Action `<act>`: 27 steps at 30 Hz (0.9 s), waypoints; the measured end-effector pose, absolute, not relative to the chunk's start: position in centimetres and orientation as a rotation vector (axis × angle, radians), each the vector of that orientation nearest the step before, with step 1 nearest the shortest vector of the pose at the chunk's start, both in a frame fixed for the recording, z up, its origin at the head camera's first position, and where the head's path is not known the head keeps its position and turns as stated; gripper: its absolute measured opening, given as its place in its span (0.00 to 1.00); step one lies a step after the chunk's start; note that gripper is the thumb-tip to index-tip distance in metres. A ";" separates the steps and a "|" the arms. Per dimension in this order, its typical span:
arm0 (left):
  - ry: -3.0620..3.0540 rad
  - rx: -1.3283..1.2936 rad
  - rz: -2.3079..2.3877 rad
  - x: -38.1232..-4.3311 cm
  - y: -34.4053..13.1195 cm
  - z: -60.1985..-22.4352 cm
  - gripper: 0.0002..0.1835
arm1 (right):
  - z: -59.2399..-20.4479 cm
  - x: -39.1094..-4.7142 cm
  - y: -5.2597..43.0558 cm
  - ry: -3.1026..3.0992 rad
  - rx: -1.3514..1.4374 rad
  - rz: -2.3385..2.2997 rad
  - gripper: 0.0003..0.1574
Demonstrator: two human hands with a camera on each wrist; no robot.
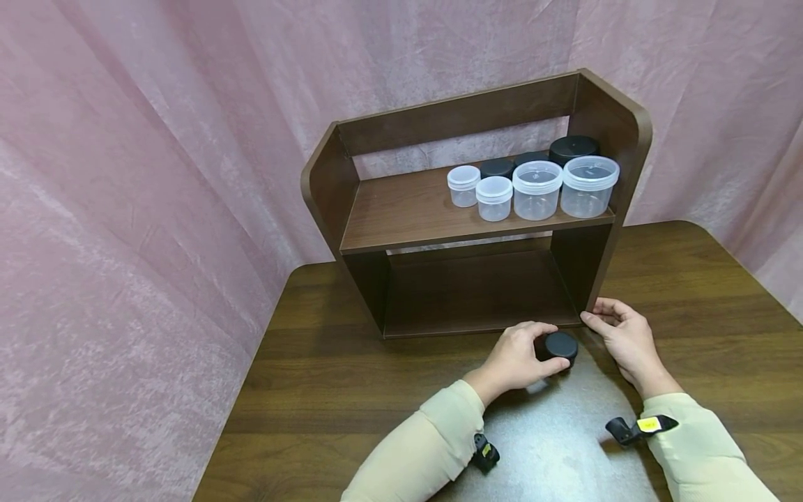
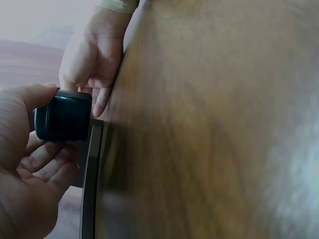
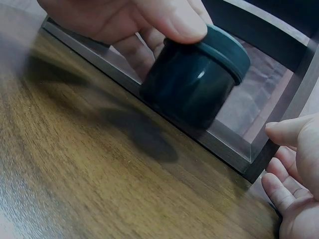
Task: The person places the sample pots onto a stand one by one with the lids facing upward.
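Observation:
My left hand [image 1: 513,355] grips a small black jar with a black screw lid [image 1: 560,345], thumb on one side and fingers on the other. In the right wrist view the jar [image 3: 192,77] is held tilted above the table, just in front of the shelf's lower edge, with its shadow on the wood. At the lower right corner of the brown two-tier shelf [image 1: 433,240] is my right hand [image 1: 627,341]. Its thumb touches the front edge of the side panel, while its loosely bent fingers lie along the outer side.
Several clear jars with translucent lids [image 1: 537,192] stand at the right of the upper tier, with black-lidded jars [image 1: 574,148] behind them. The shelf stands on a wooden table [image 1: 301,390] before a pink curtain [image 1: 157,209]. Its side panels rise at both ends.

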State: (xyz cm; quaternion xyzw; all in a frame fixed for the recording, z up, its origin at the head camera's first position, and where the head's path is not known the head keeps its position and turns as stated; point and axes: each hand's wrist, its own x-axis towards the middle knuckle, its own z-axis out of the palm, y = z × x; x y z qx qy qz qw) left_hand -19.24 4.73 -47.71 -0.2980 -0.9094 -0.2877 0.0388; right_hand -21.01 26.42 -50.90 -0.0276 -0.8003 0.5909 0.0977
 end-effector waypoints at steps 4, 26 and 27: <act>-2.775 -0.886 -0.931 -19.3 4.0 -47.3 0.28 | -50.9 -21.0 26.3 -2.360 -0.081 1.746 0.23; -2.675 -0.780 -1.186 -20.0 1.8 -46.4 0.26 | -50.7 -20.9 26.3 -2.371 -0.087 1.727 0.25; -2.672 -0.772 -1.194 -20.0 1.7 -46.5 0.26 | -50.7 -20.9 26.3 -2.376 -0.088 1.723 0.26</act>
